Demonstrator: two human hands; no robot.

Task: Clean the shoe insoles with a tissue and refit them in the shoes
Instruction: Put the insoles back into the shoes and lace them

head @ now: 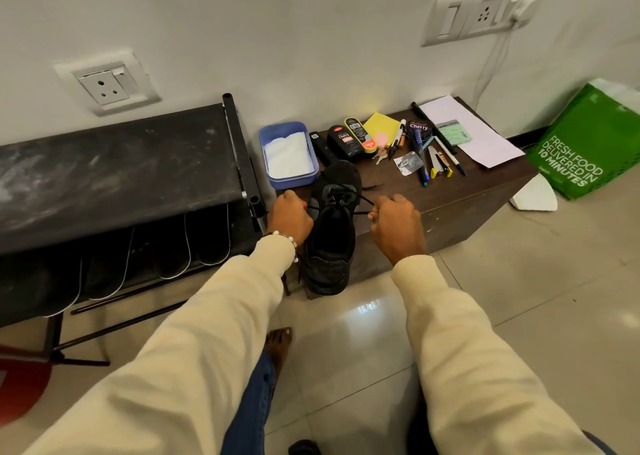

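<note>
hands (291,214) on black shoe's (330,243) laces

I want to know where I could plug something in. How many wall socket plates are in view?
2. One socket plate is on the wall above the black shoe rack, left. The other socket plate is upper right, above the brown cabinet, with a white plug in it.

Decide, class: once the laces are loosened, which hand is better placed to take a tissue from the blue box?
Probably the left hand: it grips a lace just below the blue box of tissues, while the right hand sits across the black shoe, farther off.
</note>
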